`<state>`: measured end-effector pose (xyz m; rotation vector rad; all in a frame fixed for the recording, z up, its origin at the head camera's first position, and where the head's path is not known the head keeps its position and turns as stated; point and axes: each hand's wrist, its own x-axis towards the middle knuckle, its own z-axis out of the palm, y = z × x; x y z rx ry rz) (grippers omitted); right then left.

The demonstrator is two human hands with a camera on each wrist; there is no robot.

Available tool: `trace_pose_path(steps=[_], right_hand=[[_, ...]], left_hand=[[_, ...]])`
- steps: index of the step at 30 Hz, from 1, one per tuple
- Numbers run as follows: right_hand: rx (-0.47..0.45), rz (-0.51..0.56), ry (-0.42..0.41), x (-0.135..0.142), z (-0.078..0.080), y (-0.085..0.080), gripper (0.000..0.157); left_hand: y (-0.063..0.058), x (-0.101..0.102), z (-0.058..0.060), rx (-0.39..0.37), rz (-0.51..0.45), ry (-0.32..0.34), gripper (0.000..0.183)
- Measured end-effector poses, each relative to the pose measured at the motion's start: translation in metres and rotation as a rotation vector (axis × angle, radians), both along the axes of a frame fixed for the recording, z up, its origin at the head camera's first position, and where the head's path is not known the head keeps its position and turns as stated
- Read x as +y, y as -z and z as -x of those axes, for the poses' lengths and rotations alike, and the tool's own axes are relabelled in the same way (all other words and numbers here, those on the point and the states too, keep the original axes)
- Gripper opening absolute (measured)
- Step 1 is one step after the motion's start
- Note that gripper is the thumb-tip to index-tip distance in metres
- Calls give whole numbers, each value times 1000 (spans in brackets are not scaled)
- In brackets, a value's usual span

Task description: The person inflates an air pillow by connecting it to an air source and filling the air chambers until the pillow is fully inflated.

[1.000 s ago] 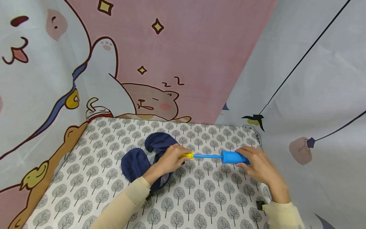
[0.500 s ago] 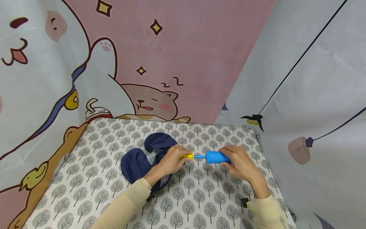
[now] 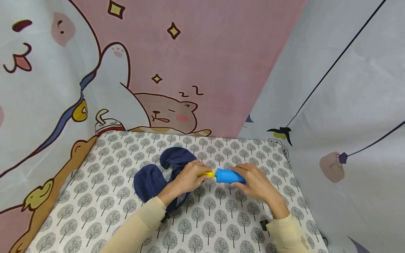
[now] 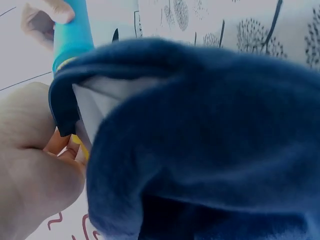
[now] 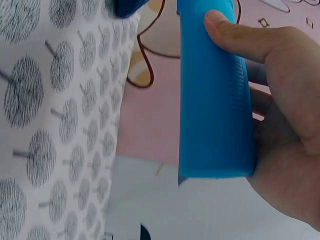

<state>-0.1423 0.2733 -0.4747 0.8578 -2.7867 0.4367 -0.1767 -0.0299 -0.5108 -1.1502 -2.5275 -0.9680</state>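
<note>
A blue hand pump (image 3: 230, 176) with a yellow end piece (image 3: 207, 174) lies level between my hands in the head view. My right hand (image 3: 254, 180) grips its barrel, thumb along the side, as the barrel (image 5: 215, 100) in the right wrist view also shows. With my left hand (image 3: 191, 174) I hold the yellow end. Only a sliver of rod separates it from the barrel. Under and behind my left hand is a navy plush, U-shaped neck pillow (image 3: 148, 181). In the left wrist view the pillow (image 4: 215, 115) hides most of my left fingers, and a pale lining shows at its opening.
A tree-print cloth (image 3: 152, 239) covers the table. Cartoon-printed curtains (image 3: 221, 63) rise behind it and along both sides. A small black piece (image 3: 264, 225) sits at my right sleeve.
My right hand has moved left with the pump barrel, and the blue rod has slid almost wholly inside. My left hand and the neck pillow have stayed nearly in place.
</note>
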Motion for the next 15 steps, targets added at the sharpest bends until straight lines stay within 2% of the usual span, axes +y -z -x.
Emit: trace_pose_path(steps=[6,15], right_hand=[[-77,38,54,29,-6,-5,53],[-38,36,97,69,-13,-13,54]], left_hand=[[0,-3,2,-9,7,5,24],[-1,-6,3,-21,6,-3,23]])
